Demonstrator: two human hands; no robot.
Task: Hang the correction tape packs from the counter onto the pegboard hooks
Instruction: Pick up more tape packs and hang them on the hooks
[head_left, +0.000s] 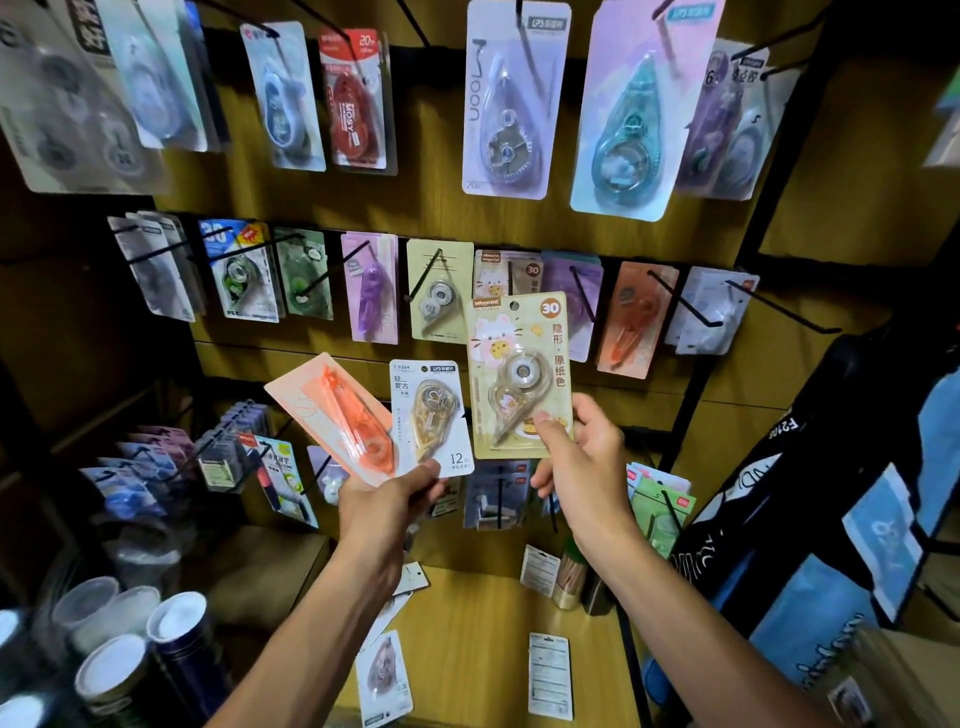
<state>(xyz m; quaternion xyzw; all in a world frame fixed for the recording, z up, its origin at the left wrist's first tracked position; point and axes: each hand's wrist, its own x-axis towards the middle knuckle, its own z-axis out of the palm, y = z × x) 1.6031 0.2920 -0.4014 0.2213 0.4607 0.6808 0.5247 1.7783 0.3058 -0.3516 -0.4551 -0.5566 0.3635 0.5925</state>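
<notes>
Cream pack (519, 374): you hold a beige card printed with a cartoon cat and a round "30" badge, a clear teardrop dispenser blistered on it.
Its axis: long side upright, hang-hole on top, raised in front of the pegboard's (857, 156) middle row, covering a matching hung pack (506, 273).
Right hand (584, 467): your fingers pinch the card's bottom edge, thumb in front, forearm reaching up.
Orange pack (337, 415): pink card, orange dispenser, tilted up-left.
White pack (431, 415): amber dispenser, "12" printed low, nearly upright.
Left hand (387, 506): your fingers grip both packs fanned at their lower ends.
Surface (478, 649): wooden, more packs lying flat below.
</notes>
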